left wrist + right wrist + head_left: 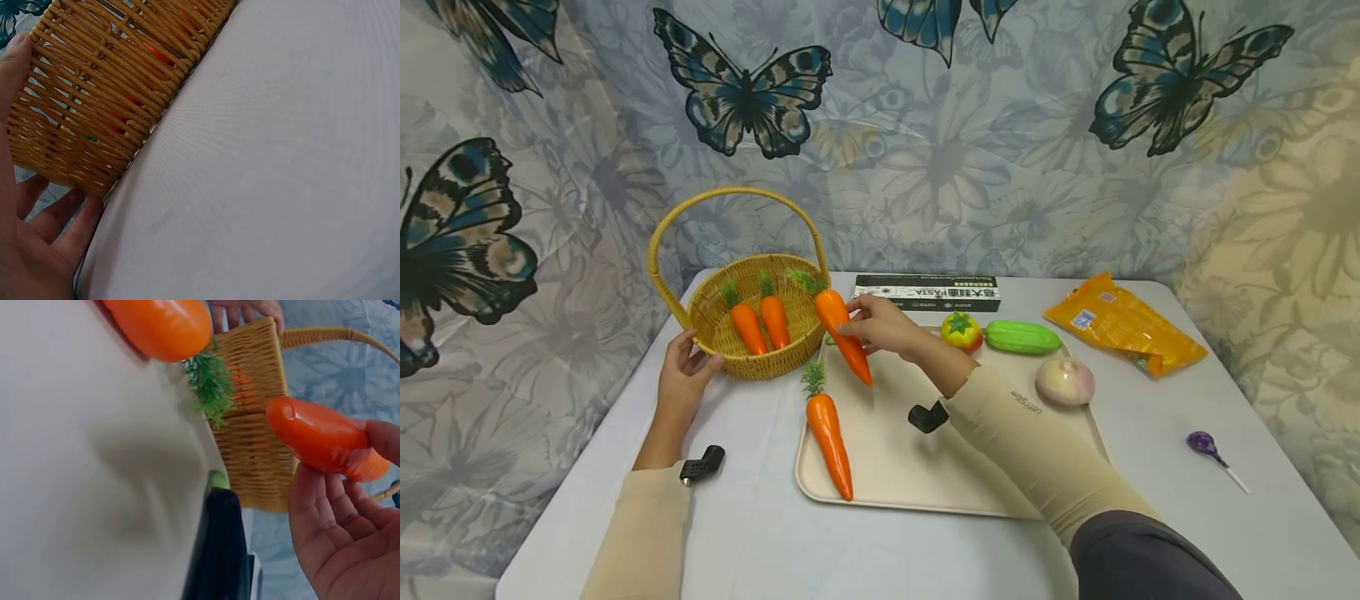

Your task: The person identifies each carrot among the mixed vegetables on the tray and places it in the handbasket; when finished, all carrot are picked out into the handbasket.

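Note:
My right hand [883,325] pinches an orange carrot [844,329] between thumb and fingers, tilted beside the wicker basket's right rim, its leafy top over the basket. In the right wrist view that carrot [325,437] hangs above the tray's edge. My left hand [685,375] holds the wicker basket [767,365] at its front left, thumb and fingers spread around its side in the left wrist view. Inside the basket lie two carrots, one on the left [748,327] and one [774,321] beside it. Another carrot [829,446] lies on the cream tray's left side.
The cream tray [910,475] also bears a tomato [958,331], a cucumber [1022,337], an onion [1065,382] and a dark eggplant [219,544]. Behind stands a pasta box [925,292]. To the right lie an orange packet [1123,325] and a lollipop [1204,446]. The basket's handle [737,192] arches high.

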`<move>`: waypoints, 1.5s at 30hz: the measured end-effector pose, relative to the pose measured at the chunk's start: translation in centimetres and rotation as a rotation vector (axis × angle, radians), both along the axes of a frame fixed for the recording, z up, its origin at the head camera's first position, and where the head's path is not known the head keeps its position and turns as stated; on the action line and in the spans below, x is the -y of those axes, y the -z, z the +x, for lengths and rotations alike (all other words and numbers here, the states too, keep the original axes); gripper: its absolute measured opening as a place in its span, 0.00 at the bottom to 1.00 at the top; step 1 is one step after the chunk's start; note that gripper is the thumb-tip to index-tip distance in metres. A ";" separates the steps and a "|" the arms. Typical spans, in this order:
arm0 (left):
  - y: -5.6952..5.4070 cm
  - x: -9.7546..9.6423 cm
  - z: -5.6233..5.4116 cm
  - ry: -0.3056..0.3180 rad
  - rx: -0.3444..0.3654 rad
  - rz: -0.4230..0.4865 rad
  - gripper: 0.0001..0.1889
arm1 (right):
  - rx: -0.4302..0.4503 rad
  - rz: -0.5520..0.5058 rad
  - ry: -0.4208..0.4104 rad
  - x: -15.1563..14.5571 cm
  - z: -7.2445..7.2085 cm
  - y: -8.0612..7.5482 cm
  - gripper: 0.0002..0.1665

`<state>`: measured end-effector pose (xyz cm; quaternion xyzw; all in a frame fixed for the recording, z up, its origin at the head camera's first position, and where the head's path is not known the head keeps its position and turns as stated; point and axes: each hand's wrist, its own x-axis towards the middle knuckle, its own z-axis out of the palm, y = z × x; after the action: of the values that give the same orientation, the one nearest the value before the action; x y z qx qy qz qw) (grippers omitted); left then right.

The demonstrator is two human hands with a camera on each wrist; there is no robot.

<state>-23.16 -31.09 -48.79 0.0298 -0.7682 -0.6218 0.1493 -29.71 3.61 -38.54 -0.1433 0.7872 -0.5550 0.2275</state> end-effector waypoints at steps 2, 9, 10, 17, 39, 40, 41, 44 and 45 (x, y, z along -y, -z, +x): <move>0.0 -0.1 -0.1 0.004 -0.008 -0.008 0.39 | -0.002 0.000 0.002 0.4 -0.5 -0.1 0.25; 0.2 0.1 0.0 0.005 -0.001 -0.039 0.39 | 0.008 0.020 0.010 2.1 -2.3 -0.7 0.28; 0.2 0.2 0.0 0.004 -0.005 -0.040 0.39 | 0.008 0.022 0.011 2.4 -2.5 -0.9 0.28; 0.0 0.2 -0.2 -0.003 0.002 -0.030 0.39 | -0.030 0.062 0.006 3.8 -4.2 -2.6 0.30; -2.2 -1.2 1.0 0.019 -0.007 0.017 0.37 | 0.023 -0.018 0.091 9.3 -7.3 -0.6 0.32; -2.2 -1.2 1.0 0.019 -0.009 0.015 0.37 | 0.016 -0.016 0.096 9.5 -7.4 -0.3 0.31; -2.2 -1.1 1.0 0.021 -0.014 0.016 0.37 | 0.007 -0.018 0.105 9.7 -7.5 -0.1 0.31; -2.2 -1.1 1.0 0.017 -0.021 0.010 0.37 | -0.038 0.002 0.129 10.5 -7.6 0.4 0.30; -2.2 -1.1 1.1 0.015 -0.019 0.010 0.37 | -0.052 0.018 0.136 10.7 -7.6 0.5 0.30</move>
<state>-22.10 -30.00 -46.61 0.0187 -0.7639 -0.6269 0.1519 -37.28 -7.13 -39.09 -0.1019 0.8058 -0.5580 0.1700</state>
